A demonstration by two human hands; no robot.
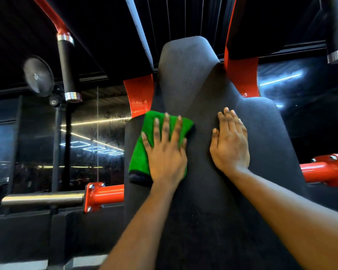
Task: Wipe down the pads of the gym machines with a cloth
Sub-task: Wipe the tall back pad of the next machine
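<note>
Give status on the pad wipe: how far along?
Done: cannot tell, the black pad shows no wipe marks. In hand: left hand presses the green cloth flat on the pad's left side; right hand rests flat beside it. Left: likely the narrow top and right side.

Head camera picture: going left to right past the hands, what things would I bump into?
First the silver bar → red tube → green cloth, with the left hand flat on it → right hand flat on the black pad → another red tube.
</note>
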